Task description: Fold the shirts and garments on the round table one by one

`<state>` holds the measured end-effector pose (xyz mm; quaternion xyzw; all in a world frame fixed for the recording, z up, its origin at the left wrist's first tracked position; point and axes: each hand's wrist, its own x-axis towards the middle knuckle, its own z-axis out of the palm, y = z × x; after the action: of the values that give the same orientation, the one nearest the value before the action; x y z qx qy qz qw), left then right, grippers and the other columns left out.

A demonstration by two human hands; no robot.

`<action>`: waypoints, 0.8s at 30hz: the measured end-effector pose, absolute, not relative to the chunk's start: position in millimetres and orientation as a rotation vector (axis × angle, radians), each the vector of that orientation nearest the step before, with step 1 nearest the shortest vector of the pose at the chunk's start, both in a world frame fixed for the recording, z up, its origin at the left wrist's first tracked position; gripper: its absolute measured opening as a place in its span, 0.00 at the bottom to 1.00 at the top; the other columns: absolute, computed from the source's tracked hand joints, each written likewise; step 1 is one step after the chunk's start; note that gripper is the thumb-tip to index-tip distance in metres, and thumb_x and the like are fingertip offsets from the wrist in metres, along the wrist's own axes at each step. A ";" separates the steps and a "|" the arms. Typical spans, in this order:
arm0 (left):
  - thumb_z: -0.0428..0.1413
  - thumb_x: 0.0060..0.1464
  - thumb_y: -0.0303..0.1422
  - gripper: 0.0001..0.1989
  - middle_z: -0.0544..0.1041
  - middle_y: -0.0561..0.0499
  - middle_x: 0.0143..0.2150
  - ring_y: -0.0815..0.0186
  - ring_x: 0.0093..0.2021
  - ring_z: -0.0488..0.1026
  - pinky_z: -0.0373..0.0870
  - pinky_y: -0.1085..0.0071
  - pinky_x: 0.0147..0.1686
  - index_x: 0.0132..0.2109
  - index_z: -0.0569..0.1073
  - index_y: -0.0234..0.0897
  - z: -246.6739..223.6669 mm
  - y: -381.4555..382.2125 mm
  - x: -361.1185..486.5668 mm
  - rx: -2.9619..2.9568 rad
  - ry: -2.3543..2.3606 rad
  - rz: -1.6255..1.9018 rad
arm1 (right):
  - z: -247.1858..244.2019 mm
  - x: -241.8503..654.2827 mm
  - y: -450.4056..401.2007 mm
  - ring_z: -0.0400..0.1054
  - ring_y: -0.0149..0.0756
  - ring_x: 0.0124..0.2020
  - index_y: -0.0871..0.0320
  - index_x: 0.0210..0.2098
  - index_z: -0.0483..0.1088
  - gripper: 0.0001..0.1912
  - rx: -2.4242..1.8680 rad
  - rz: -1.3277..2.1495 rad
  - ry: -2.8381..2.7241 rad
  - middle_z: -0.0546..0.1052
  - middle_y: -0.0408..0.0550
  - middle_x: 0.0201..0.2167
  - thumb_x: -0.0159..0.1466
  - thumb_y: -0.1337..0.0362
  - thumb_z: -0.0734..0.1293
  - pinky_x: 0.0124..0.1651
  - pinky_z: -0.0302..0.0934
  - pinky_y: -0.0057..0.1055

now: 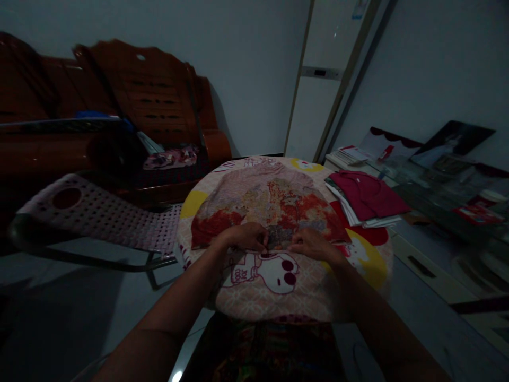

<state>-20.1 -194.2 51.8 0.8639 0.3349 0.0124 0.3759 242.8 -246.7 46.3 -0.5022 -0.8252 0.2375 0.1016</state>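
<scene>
A patterned shirt [254,201] in pinkish grey, rust red and tan lies spread flat on a round table with a cartoon-print tablecloth [254,300]. Its near edge runs under both of my hands. My left hand [250,236] pinches that edge near the middle, fingers curled together. A short way to the right, my right hand [310,242] grips the same edge with bent fingers. A small strip of the shirt shows between the two hands. The dim light hides the fine detail of the fingertips.
Folded clothes with a crimson shirt [366,195] on top lie at the table's right edge. A woven chair [115,217] stands at the left, before a wooden sofa [147,85]. A glass-topped cabinet [433,196] with clutter runs along the right wall.
</scene>
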 end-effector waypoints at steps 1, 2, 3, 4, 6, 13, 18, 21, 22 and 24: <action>0.65 0.47 0.33 0.06 0.76 0.55 0.27 0.68 0.29 0.72 0.61 0.76 0.29 0.33 0.77 0.38 52.4 -191.9 -21.3 2.204 0.857 0.050 | 45.7 242.4 -245.9 0.64 0.29 0.25 0.59 0.25 0.76 0.12 -1.471 0.697 -2.449 0.74 0.42 0.22 0.63 0.60 0.71 0.30 0.48 0.28; 0.64 0.48 0.32 0.05 0.76 0.56 0.27 0.68 0.29 0.71 0.61 0.76 0.29 0.33 0.77 0.37 52.7 -189.2 -22.6 2.195 0.861 0.071 | 44.8 242.0 -245.1 0.64 0.29 0.25 0.59 0.25 0.76 0.11 -1.466 0.691 -2.461 0.73 0.42 0.21 0.63 0.62 0.71 0.30 0.47 0.28; 0.63 0.48 0.31 0.04 0.76 0.56 0.27 0.69 0.28 0.71 0.61 0.76 0.29 0.33 0.77 0.37 52.6 -186.4 -24.3 2.180 0.871 0.092 | 43.5 241.6 -244.3 0.64 0.29 0.25 0.59 0.24 0.76 0.10 -1.469 0.685 -2.469 0.73 0.42 0.21 0.61 0.63 0.71 0.30 0.47 0.28; 0.62 0.47 0.30 0.04 0.76 0.56 0.27 0.69 0.28 0.71 0.61 0.76 0.29 0.33 0.77 0.37 52.3 -183.4 -26.3 2.163 0.887 0.109 | 42.0 241.4 -243.5 0.64 0.29 0.25 0.59 0.24 0.76 0.09 -1.473 0.686 -2.474 0.73 0.41 0.21 0.60 0.64 0.72 0.29 0.47 0.27; 0.61 0.46 0.29 0.02 0.76 0.55 0.26 0.68 0.28 0.71 0.61 0.76 0.28 0.31 0.76 0.36 50.8 -177.9 -31.4 2.127 0.935 0.099 | 39.1 241.1 -242.1 0.64 0.29 0.25 0.59 0.24 0.76 0.08 -1.476 0.712 -2.472 0.73 0.41 0.21 0.59 0.64 0.72 0.29 0.47 0.27; 0.57 0.45 0.28 0.02 0.75 0.55 0.24 0.68 0.25 0.69 0.60 0.75 0.26 0.28 0.75 0.36 41.9 -158.1 -57.1 2.158 1.227 0.161 | 40.0 236.4 -238.0 0.67 0.30 0.27 0.59 0.27 0.75 0.08 -1.423 0.844 -2.338 0.76 0.42 0.25 0.62 0.63 0.70 0.31 0.52 0.26; 0.57 0.47 0.31 0.05 0.74 0.53 0.22 0.68 0.22 0.67 0.58 0.74 0.24 0.27 0.76 0.36 40.0 -142.0 -84.1 2.082 1.477 0.160 | 36.4 235.8 -233.9 0.65 0.30 0.25 0.59 0.24 0.73 0.07 -1.433 0.840 -2.414 0.73 0.40 0.21 0.59 0.68 0.69 0.29 0.50 0.26; 0.58 0.51 0.33 0.07 0.77 0.51 0.25 0.67 0.25 0.70 0.59 0.74 0.26 0.32 0.79 0.36 41.2 -137.9 -99.3 2.066 1.607 0.185 | 33.2 237.3 -232.6 0.65 0.30 0.25 0.59 0.24 0.73 0.09 -1.410 0.879 -2.370 0.74 0.41 0.22 0.61 0.64 0.69 0.29 0.51 0.26; 0.58 0.52 0.34 0.08 0.78 0.50 0.27 0.66 0.27 0.72 0.60 0.73 0.27 0.33 0.80 0.36 41.3 -137.3 -103.8 2.067 1.657 0.212 | 33.0 237.0 -232.4 0.65 0.30 0.25 0.59 0.25 0.74 0.10 -1.398 0.881 -2.347 0.74 0.41 0.22 0.61 0.64 0.69 0.29 0.51 0.26; 0.58 0.54 0.36 0.09 0.80 0.47 0.32 0.63 0.32 0.74 0.63 0.72 0.31 0.37 0.80 0.36 40.2 -136.7 -112.1 2.051 1.815 0.303 | 34.1 234.1 -232.4 0.65 0.30 0.25 0.59 0.25 0.74 0.10 -1.373 0.883 -2.313 0.74 0.41 0.22 0.62 0.64 0.68 0.30 0.52 0.26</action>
<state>-112.1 -136.7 40.2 0.7305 0.6464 0.1080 0.1919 234.1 -232.4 34.1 -0.4792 -0.8072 0.3082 0.1545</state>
